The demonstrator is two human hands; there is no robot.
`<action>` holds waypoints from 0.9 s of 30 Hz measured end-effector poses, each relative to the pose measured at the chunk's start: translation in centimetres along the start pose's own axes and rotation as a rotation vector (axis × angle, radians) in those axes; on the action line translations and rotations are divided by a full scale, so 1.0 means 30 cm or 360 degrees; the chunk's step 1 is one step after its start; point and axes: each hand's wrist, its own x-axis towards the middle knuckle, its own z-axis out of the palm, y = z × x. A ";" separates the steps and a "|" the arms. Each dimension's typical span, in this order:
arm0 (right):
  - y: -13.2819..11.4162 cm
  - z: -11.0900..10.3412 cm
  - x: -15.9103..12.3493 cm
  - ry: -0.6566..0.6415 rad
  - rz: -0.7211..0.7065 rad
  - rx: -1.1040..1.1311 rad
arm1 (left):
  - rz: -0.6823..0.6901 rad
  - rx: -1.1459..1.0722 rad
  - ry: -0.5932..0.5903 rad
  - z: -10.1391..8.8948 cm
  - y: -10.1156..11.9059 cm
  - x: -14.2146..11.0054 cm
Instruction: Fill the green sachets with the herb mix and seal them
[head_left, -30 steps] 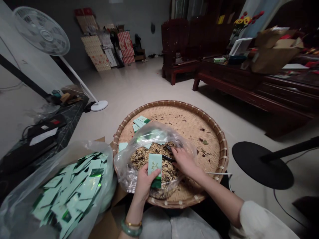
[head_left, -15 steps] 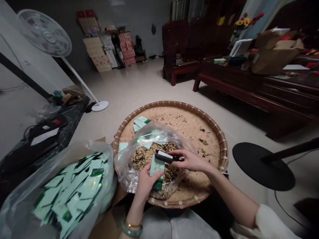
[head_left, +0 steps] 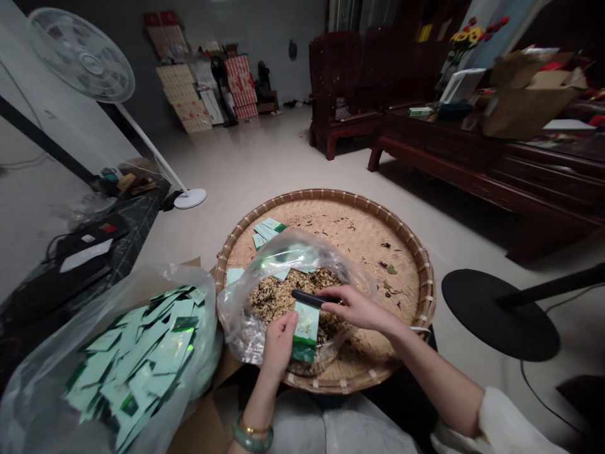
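Observation:
My left hand (head_left: 278, 340) pinches a pale green sachet (head_left: 306, 328) with a darker green lower end by its left edge. My right hand (head_left: 352, 306) grips a black handheld bag sealer (head_left: 307, 297), which lies across the sachet's upper end with its jaws closed there. Underneath both hands is an open clear plastic bag (head_left: 236, 325) holding a loose dry tea-like mix (head_left: 271, 296) of yellowish and dark pieces. The bag rests in a round woven bamboo tray (head_left: 326, 217). More green sachets (head_left: 268, 230) lie at the tray's left side.
Left of the tray stands a large clear bag (head_left: 33, 384) full of green sachets (head_left: 142, 353). A white standing fan (head_left: 189, 198) is beyond it. A black round stand base (head_left: 501, 315) is on the floor at right. Dark wooden furniture (head_left: 472, 151) fills the back right.
My right hand has lifted the sealer from the tea mix, brought it left and closed it over the sachet's top. My left hand has turned the sachet so another printed side shows.

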 end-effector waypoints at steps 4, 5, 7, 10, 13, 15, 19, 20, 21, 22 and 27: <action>0.017 -0.033 0.000 -0.0218 0.0114 0.0225 | -0.0020 0.0010 -0.0010 -0.006 -0.004 0.001; 0.022 -0.042 -0.001 -0.0238 0.0142 0.0257 | -0.0030 0.0003 -0.0006 -0.008 -0.005 0.002; 0.027 -0.057 -0.005 -0.0237 0.0180 0.0270 | -0.0035 -0.0003 0.0000 -0.013 -0.005 0.002; 0.019 -0.058 -0.010 -0.0210 0.0112 0.0183 | -0.0030 0.0053 -0.0026 -0.015 0.000 0.001; 0.011 -0.041 -0.007 -0.0182 -0.0008 0.0050 | -0.0015 0.0141 -0.0058 -0.011 0.011 -0.001; 0.012 -0.028 -0.003 -0.0151 -0.0050 -0.0009 | 0.0006 0.0173 -0.0059 -0.007 0.018 -0.002; 0.025 -0.025 0.000 -0.0132 -0.0037 -0.0021 | 0.0004 0.0152 -0.0062 -0.002 0.022 -0.004; 0.027 -0.028 -0.001 -0.0149 -0.0015 0.0003 | -0.0008 0.0142 -0.0064 -0.001 0.021 -0.004; 0.029 -0.032 -0.004 -0.0173 0.0006 0.0035 | -0.0021 0.0135 -0.0066 -0.001 0.019 -0.004; 0.031 -0.037 -0.006 -0.0197 0.0022 0.0074 | -0.0032 0.0129 -0.0070 0.000 0.018 -0.004; 0.033 -0.047 -0.016 -0.0229 0.0066 0.0155 | -0.0078 0.0057 -0.0101 0.001 0.015 -0.005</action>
